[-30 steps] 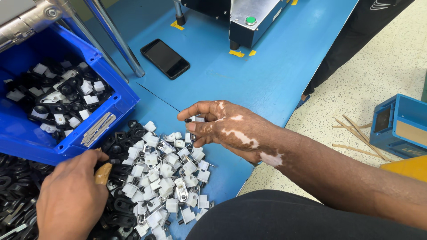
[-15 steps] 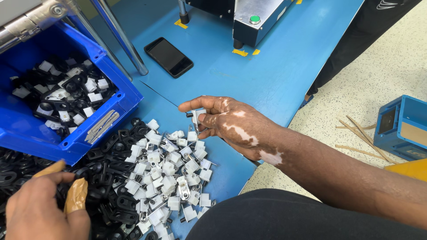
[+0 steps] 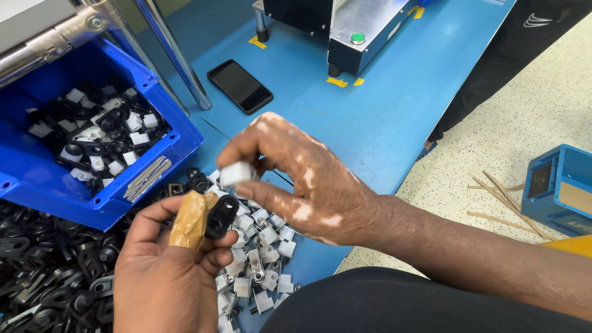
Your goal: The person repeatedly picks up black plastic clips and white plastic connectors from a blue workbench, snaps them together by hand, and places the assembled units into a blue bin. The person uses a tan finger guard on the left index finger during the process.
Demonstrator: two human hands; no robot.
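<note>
White small plastic block (image 3: 236, 174), pinched in the right hand (image 3: 302, 179), sits just above-right of the black ringed plastic clip (image 3: 221, 216) gripped by the left hand (image 3: 163, 271).

white clip (image 3: 237, 174): small, blocky, pinched at fingertips, above table's near edge | black bracket (image 3: 221, 217): round hole facing up, gripped, just below clip

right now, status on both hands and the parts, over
Left hand pinching black bracket. Right hand pinching white clip just above it, apart. Nothing between them.
</note>
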